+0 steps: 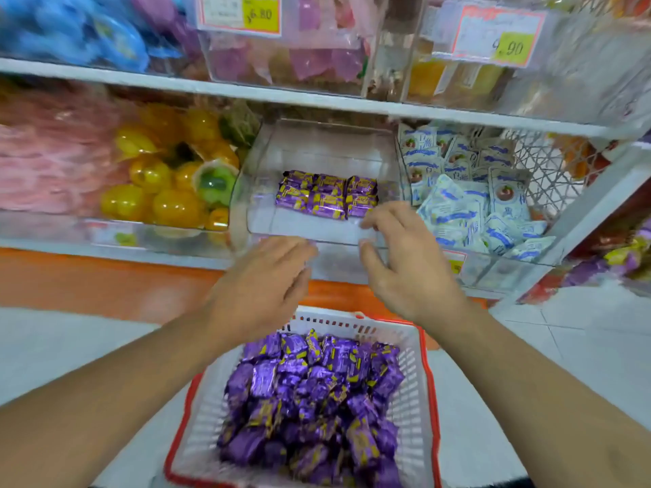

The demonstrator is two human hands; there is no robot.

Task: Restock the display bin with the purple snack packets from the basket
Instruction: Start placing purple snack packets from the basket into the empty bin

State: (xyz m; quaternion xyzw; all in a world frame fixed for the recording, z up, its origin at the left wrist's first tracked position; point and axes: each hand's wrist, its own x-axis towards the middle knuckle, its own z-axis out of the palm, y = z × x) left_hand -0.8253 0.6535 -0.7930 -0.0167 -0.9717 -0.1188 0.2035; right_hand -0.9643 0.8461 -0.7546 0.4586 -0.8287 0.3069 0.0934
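Both your hands hover empty at the clear display bin (310, 237).
Your left hand (260, 287) and right hand (405, 262) hang loosely spread mid-frame; purple snack packets (327, 195) lie inside beyond, more fill the basket (412, 378) below; white sachets (468, 206) right.

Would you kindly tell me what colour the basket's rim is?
Red, above white slatted walls; the basket rim shows best in the head view.

Left hand (262, 276) is motion-blurred; basket (410, 382) cut off below.
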